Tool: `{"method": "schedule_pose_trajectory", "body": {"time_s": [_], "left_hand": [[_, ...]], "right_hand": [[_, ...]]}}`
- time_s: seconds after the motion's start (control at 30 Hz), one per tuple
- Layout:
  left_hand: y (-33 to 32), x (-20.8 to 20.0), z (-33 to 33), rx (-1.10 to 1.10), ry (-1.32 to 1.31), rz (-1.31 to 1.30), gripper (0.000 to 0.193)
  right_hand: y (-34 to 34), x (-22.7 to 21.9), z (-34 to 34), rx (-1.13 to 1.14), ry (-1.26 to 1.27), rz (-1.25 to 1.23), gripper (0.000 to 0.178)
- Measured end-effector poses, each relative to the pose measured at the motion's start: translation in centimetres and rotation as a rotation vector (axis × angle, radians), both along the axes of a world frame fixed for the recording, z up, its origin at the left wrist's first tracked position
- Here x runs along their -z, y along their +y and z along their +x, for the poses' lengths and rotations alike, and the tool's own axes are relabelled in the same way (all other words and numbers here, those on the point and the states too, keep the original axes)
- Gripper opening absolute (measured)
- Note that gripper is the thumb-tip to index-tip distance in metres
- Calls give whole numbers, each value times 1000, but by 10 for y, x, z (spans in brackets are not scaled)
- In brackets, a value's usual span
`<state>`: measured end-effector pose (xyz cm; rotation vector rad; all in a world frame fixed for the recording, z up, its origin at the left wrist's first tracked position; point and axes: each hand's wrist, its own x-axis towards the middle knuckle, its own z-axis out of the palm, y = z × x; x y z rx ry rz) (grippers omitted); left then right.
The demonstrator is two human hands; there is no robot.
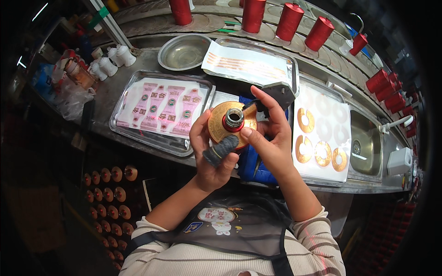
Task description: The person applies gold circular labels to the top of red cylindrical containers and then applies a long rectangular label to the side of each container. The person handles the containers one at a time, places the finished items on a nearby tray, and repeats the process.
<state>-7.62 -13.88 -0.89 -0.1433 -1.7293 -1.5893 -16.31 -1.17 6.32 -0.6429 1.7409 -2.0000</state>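
On the far left of the desk [115,89] we see a clutter of small white jars [113,62] and plastic bags [69,99], w/ a steel bowl [184,51] just right of the jars. Below the bowl sits a steel tray [120,129] holding a sheet of pink labels [161,106]. Under the desk edge, lower left, rows of gold-capped bottles [108,193] lie stacked, caps toward us.

At centre our left hand [212,156] is clenched round a bottle [230,123], seen from the top: gold ring label on the shoulder, red collar, bare metal neck. The thumb wears a grey knit cot [220,150]. The bottle is held up off the desk, just in front of a blue cloth [251,165], btw. the pink-label tray and the tray to the right. Our right hand [271,133] grips the bottle's right side: index finger lying over the top edge, thumb pressing the gold label near the collar.

Behind the hands another tray [287,64] carries a sheet w/ orange stripes [244,62]. Right of the hands, a white sheet [324,133] bears gold ring labels [322,152], some spots already peeled. Further right is a sink [366,147], then a white box [399,161]. Along the back, red bottles [289,20] stand in an arc, left to right.
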Motion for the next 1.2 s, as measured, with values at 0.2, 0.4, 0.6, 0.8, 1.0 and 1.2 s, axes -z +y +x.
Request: {"method": "schedule_pose_trajectory", "body": {"time_s": [0.2, 0.4, 0.6, 0.8, 1.0, 1.2], "left_hand": [[-1, -3, 14, -43, -110, -229, 84], [-11, -16, 2, -157, -255, -177, 91], [-38, -29, -9, 290, -400, 171, 89], [-64, -44, -19, 663, -335, 364, 77], [-44, -51, -11, 470, -454, 482, 56], [-47, -45, -11, 481, -443, 473, 54]], "right_hand": [[3, 0, -3, 25, 33, -23, 67], [7, 3, -1, 56, 15, 57, 67], [4, 5, -2, 102, -109, 18, 62], [9, -3, 1, 115, -192, 78, 54], [3, 12, -5, 72, -82, 137, 47], [8, 13, -7, 42, -110, 130, 47]]}}
